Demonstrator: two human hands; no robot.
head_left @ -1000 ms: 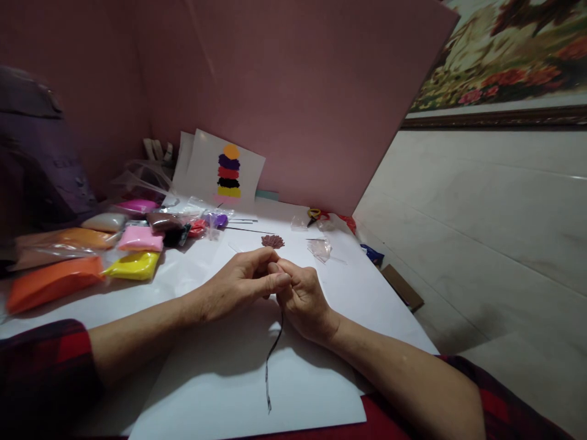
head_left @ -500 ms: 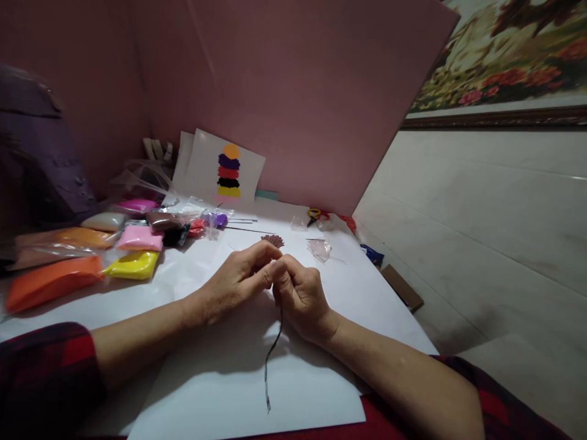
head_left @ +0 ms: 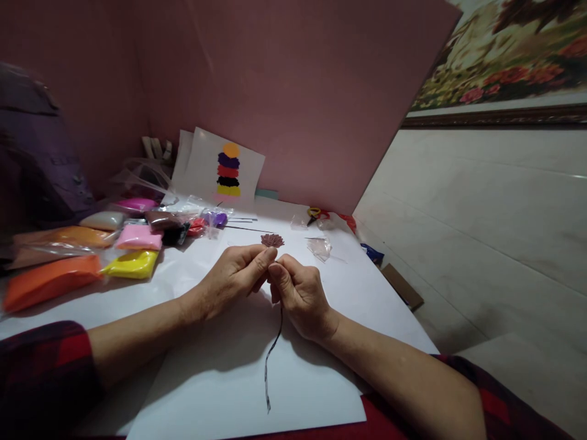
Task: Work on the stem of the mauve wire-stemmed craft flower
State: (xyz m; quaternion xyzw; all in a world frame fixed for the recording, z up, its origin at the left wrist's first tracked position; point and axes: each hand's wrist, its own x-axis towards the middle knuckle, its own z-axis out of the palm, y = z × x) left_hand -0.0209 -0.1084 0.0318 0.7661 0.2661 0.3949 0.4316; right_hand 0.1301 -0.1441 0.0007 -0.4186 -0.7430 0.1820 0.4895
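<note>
Over the white paper my two hands meet, fingers closed. My left hand pinches with thumb and forefinger right below a brownish-pink, many-petalled flower; its stem is hidden by the fingers. My right hand, close beside it, is closed with the thumb against the bent forefinger. From under its fingers a thin dark strip hangs down to the paper, slightly curved. What lies between the two thumb tips is mostly hidden.
Colored clay packets, such as an orange one and a yellow one, lie at left. Behind stands a card with colored patches. Thin wires, scissors and a clear plastic piece lie farther back.
My left thumb and fingers have shifted slightly, parting a little from the right hand, and more of the flower shows. The dark strip hangs almost as before.
</note>
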